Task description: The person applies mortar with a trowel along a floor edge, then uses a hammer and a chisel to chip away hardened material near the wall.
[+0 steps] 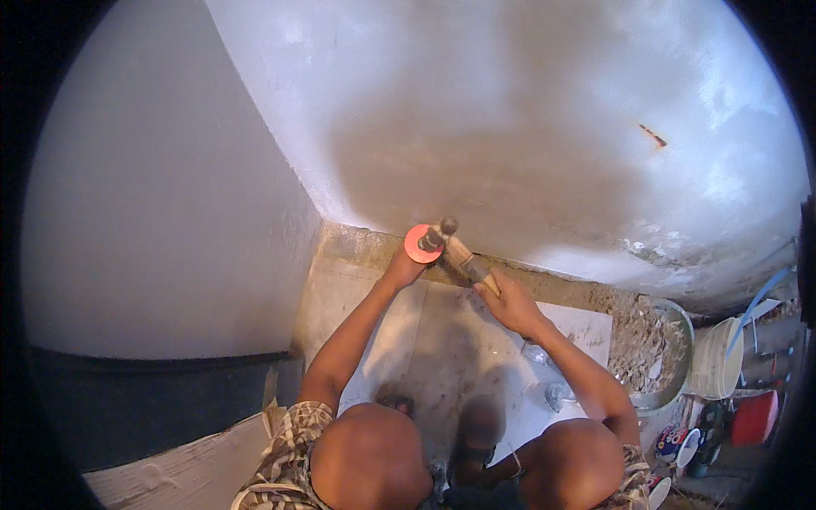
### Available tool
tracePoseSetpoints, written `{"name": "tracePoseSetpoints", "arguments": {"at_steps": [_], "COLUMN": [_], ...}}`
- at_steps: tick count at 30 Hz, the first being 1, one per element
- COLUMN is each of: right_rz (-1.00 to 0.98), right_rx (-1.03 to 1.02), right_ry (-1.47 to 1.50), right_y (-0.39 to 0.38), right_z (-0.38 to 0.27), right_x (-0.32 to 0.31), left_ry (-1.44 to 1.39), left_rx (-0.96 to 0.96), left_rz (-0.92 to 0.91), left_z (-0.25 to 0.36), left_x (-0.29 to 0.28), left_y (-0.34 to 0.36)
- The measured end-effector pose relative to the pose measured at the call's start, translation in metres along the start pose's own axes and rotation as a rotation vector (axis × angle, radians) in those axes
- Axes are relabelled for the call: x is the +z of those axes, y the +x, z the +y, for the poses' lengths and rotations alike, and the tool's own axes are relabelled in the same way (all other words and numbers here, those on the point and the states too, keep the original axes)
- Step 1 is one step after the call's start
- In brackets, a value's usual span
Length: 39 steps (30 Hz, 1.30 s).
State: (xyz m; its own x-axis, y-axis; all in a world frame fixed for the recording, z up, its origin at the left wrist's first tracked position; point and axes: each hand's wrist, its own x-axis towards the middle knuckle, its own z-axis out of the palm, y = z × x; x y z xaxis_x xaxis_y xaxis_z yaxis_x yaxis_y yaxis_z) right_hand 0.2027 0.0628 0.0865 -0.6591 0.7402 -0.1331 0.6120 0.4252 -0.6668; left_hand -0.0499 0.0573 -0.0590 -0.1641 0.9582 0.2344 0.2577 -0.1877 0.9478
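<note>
My left hand (402, 268) is closed around a chisel whose round orange hand guard (416, 248) faces up toward me. The chisel's tip is hidden below the guard and hand. In my right hand (513, 303) is a hammer (461, 255), gripped by its wooden handle. The hammer's dark head overlaps the guard's upper right edge; I cannot tell whether it touches the chisel. Both hands are over the rough, broken strip (357, 243) where the floor meets the pale wall (476, 93), near the corner.
Left of me stands a grey wall (170, 187). To the right are a wide tub (682, 327) beside heaped rubble (633, 336), a pale bucket (716, 361) and a red object (754, 418). White sheets lie on the floor. A rusty slot or metal piece (653, 135) marks the far wall.
</note>
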Motion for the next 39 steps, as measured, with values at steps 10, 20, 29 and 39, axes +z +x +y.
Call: {"name": "tracePoseSetpoints", "arguments": {"at_steps": [10, 20, 29, 39], "right_rz": [0.249, -0.052, 0.258, 0.347], "right_rx": [-0.148, 0.262, 0.334, 0.305], "right_ry": [0.233, 0.223, 0.785, 0.859], "right_y": [0.0, -0.031, -0.114, -0.143], "right_z": [-0.045, 0.048, 0.076, 0.069], "right_x": [-0.023, 0.014, 0.012, -0.011], "left_ry": [0.211, 0.06, -0.015, -0.123], "left_rx": [-0.104, -0.197, 0.005, 0.134], "left_rz": [0.016, 0.149, -0.156, 0.135], "left_z": [-0.021, -0.018, 0.005, 0.034], "left_x": [0.003, 0.018, 0.146, 0.063], "left_y": [-0.009, -0.014, -0.056, -0.029]}}
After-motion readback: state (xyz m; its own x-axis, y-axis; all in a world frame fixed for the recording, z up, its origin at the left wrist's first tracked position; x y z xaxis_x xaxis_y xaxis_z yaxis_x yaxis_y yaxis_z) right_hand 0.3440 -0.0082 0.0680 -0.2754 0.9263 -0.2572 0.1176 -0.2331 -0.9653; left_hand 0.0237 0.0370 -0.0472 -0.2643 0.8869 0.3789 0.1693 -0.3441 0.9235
